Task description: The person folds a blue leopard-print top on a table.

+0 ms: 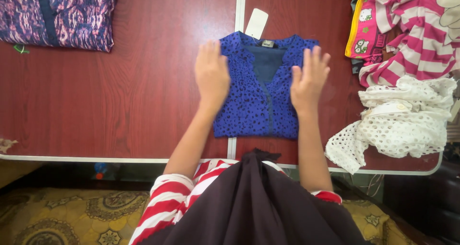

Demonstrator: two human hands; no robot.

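A blue blouse with small black spots (pixel 256 99) lies folded into a neat rectangle on the dark red table (pixel 120 106), its collar and a white paper tag (pixel 257 23) pointing away from me. My left hand (pixel 212 75) rests flat, fingers apart, on the blouse's left edge. On its right edge lies my right hand (pixel 310 77), also flat with spread fingers. Neither hand grips anything. My red-and-white striped sleeves and a dark cloth show at the bottom.
A purple patterned fabric (pixel 57 15) lies at the table's far left corner. At the right sit a white openwork garment (pixel 402 122) and a pink-and-white striped pile (pixel 412 29). The table's front edge has a white rim (pixel 96 159); a patterned yellow floor covering lies below.
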